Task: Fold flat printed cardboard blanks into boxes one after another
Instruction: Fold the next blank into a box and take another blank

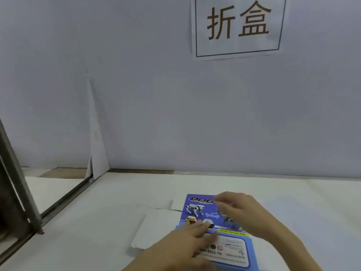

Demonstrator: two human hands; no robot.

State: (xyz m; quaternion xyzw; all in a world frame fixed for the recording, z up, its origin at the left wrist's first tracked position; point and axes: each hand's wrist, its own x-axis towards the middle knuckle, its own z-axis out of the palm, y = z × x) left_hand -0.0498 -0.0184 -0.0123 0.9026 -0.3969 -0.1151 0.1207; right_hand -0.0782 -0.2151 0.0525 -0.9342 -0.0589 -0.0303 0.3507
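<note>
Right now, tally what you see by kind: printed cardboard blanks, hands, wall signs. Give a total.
Printed cardboard blank: 1 (the white flaps to its left seem part of it)
Hands: 2, the left hand and the right hand
Wall sign: 1
Total: 4

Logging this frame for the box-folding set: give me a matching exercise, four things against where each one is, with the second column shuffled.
Things:
1. left hand
2. right hand
3. printed blank
4. paper sign

Places:
A. on the back wall, upper right
B. flat on the white table
C. fingers straight, on the blank's near half
D. over the blank's far half, blurred

Pairs: 1-C, 2-D, 3-B, 4-A
</note>
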